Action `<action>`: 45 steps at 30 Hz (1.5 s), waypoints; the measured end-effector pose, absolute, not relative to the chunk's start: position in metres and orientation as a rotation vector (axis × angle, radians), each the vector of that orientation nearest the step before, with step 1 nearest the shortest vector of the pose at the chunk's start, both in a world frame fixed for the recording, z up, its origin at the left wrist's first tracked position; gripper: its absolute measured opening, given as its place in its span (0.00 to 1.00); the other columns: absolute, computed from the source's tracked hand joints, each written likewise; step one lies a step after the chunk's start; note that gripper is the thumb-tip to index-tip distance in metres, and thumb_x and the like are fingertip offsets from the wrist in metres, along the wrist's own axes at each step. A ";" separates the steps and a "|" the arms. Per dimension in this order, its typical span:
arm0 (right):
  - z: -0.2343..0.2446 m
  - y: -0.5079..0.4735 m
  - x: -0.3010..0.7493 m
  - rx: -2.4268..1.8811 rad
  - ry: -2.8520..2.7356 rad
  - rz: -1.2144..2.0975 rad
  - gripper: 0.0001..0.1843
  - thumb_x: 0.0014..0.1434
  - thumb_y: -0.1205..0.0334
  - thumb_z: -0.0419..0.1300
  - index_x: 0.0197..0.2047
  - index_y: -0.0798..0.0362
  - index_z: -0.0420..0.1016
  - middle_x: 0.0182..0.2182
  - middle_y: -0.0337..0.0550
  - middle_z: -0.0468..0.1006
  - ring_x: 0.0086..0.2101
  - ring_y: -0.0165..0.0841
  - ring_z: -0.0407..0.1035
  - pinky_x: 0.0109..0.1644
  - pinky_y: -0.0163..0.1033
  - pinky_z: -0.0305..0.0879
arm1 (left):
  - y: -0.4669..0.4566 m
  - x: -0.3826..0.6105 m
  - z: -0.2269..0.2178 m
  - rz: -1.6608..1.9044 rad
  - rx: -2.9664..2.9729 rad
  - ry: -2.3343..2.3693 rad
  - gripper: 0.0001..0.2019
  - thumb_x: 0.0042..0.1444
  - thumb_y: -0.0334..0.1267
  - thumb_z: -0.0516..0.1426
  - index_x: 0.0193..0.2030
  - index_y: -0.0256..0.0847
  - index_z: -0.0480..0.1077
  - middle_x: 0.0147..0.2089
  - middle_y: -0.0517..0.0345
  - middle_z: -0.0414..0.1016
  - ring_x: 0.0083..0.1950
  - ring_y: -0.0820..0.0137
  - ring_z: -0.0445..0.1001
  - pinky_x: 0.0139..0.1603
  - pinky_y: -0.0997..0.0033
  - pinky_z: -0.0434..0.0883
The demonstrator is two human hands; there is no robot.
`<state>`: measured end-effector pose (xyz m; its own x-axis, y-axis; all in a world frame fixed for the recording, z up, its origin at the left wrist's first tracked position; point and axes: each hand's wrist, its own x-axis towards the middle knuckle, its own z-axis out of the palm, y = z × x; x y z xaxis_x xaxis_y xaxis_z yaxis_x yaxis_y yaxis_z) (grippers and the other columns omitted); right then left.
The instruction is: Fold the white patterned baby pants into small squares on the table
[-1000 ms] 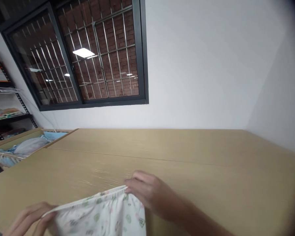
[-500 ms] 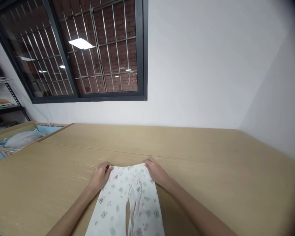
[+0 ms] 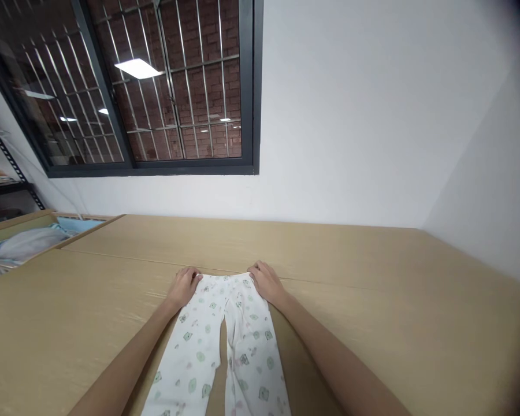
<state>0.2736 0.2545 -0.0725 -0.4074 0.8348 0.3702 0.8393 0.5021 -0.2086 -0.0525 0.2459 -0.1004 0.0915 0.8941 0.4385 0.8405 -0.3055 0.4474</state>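
White printed pants [image 3: 247,329] lie at six o'clock on a tan tabletop [image 3: 416,323], waistband [image 3: 225,278] at the garment's twelve. The left hand [image 3: 185,287] pinches its eleven-o'clock corner, the right hand [image 3: 266,283] its one-o'clock corner.

The trousers [image 3: 255,344] are showing white, with pale green shapes, darker grey-green motifs and faint pink marks scattering down both legs. Beneath, the worktop [image 3: 385,312] is gleaming tan-yellow. I'm seeing the wall [image 3: 338,115] looking plain white, the window frame [image 3: 250,86] standing out dark grey, and reddish-brown bricks [image 3: 214,92] showing in courses behind silvery bars [image 3: 202,69].
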 end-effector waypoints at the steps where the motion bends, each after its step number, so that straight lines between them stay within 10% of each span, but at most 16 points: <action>1: -0.071 0.259 0.275 -1.385 -2.339 -0.035 0.12 0.70 0.66 0.52 0.46 0.53 0.77 0.45 0.50 0.76 0.47 0.40 0.68 0.52 0.41 0.61 | 0.252 -0.055 -0.100 1.008 2.248 1.806 0.10 0.65 0.43 0.53 0.38 0.42 0.70 0.40 0.53 0.76 0.46 0.61 0.72 0.53 0.56 0.66; 45: -0.063 0.297 0.281 -1.367 -2.466 -0.160 0.15 0.73 0.61 0.48 0.46 0.54 0.76 0.44 0.52 0.78 0.47 0.41 0.70 0.51 0.42 0.59 | 0.280 -0.063 -0.098 1.143 2.031 1.727 0.14 0.64 0.46 0.54 0.44 0.38 0.73 0.42 0.52 0.77 0.44 0.65 0.75 0.49 0.58 0.72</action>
<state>0.2813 0.2975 -0.0629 -0.4932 0.8065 0.3260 0.8418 0.5370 -0.0550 -0.0633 0.2797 -0.0982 -0.0047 0.9157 0.4019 0.7275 -0.2726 0.6296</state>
